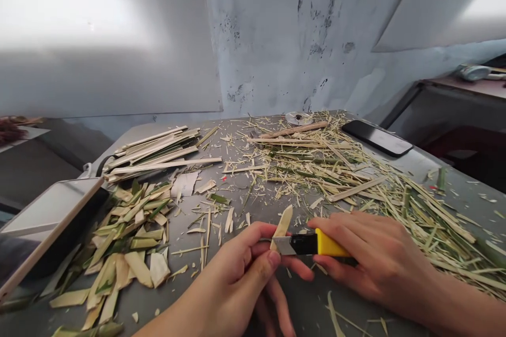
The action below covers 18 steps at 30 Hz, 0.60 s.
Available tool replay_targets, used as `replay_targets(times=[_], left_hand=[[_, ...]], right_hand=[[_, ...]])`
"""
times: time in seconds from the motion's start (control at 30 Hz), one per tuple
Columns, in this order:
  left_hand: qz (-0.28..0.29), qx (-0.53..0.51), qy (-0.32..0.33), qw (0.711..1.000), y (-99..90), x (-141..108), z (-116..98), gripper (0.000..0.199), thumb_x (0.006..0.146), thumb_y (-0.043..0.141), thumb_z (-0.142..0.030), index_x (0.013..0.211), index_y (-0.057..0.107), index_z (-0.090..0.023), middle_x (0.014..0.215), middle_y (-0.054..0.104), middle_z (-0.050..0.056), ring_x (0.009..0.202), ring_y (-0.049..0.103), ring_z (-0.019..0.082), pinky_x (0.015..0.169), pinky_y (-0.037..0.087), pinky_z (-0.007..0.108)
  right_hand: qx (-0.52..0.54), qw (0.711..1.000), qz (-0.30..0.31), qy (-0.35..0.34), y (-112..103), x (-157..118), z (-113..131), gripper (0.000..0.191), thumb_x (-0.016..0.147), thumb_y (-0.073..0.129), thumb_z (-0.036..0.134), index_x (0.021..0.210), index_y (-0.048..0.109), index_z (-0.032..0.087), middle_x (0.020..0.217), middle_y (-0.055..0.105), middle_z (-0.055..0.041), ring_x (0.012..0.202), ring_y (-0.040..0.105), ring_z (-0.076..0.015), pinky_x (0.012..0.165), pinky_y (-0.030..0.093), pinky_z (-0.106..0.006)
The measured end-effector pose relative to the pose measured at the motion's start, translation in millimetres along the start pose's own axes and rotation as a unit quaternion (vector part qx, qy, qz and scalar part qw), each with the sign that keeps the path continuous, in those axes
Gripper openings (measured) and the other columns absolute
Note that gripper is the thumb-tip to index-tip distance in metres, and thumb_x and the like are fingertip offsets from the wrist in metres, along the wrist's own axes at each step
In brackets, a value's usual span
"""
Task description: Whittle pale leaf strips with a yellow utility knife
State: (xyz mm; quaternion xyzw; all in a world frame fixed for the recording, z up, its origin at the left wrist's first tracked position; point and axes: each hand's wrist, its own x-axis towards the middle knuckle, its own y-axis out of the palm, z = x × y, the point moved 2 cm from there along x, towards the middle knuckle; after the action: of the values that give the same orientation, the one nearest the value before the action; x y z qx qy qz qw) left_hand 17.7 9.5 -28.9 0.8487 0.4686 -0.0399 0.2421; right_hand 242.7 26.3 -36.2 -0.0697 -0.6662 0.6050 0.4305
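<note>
Near the front middle of the table, my left hand point(251, 274) pinches a short pale strip of bamboo point(283, 222) between thumb and fingers. The strip's pointed end sticks up and away from me. My right hand point(366, 255) is wrapped round a yellow and black utility knife point(328, 244). Its blade points left and lies against the strip, just above my left thumb. Both hands are above the grey table point(237, 195), close together.
Short cut pieces point(134, 242) pile up at the left, with long strips point(158, 155) behind them. Shavings and slivers point(316, 152) cover the right side. A phone point(377, 137) lies back right; a wood-edged object point(51, 216) stands at far left.
</note>
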Motion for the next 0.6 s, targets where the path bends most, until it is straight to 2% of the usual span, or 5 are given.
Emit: replay_targets(times=[0.1, 0.4, 0.6], left_hand=[[-0.025, 0.034, -0.013, 0.999, 2.8, 0, 1, 0.028, 0.103, 0.051, -0.046, 0.113, 0.051, -0.020, 0.111, 0.071, 0.010, 0.047, 0.065, 0.004, 0.038, 0.043, 0.008], [-0.032, 0.041, -0.038, 0.998, -1.9, 2, -5, 0.034, 0.100, 0.052, -0.053, 0.113, 0.040, -0.024, 0.114, 0.071, 0.009, 0.041, 0.065, 0.005, 0.036, 0.045, 0.010], [-0.017, 0.032, -0.053, 0.998, -1.2, 1, -13, 0.024, 0.104, 0.048, -0.046, 0.108, 0.043, -0.023, 0.107, 0.072, 0.006, 0.042, 0.064, 0.006, 0.037, 0.048, 0.012]], right_hand=[[-0.019, 1.000, 0.002, -0.004, -1, 0, 1, 0.026, 0.102, 0.055, 0.037, 0.118, 0.058, 0.016, 0.091, 0.074, -0.0072, 0.077, 0.071, -0.0224, 0.067, 0.048, -0.034], [-0.066, 0.998, -0.020, -0.002, -4, 6, 2, 0.026, 0.105, 0.051, 0.042, 0.110, 0.057, 0.016, 0.083, 0.071, -0.0047, 0.066, 0.069, -0.0205, 0.057, 0.040, -0.033], [-0.077, 0.997, -0.016, 0.007, -6, 8, 4, 0.026, 0.106, 0.049, 0.042, 0.109, 0.057, 0.017, 0.080, 0.070, -0.0030, 0.066, 0.069, -0.0206, 0.057, 0.038, -0.034]])
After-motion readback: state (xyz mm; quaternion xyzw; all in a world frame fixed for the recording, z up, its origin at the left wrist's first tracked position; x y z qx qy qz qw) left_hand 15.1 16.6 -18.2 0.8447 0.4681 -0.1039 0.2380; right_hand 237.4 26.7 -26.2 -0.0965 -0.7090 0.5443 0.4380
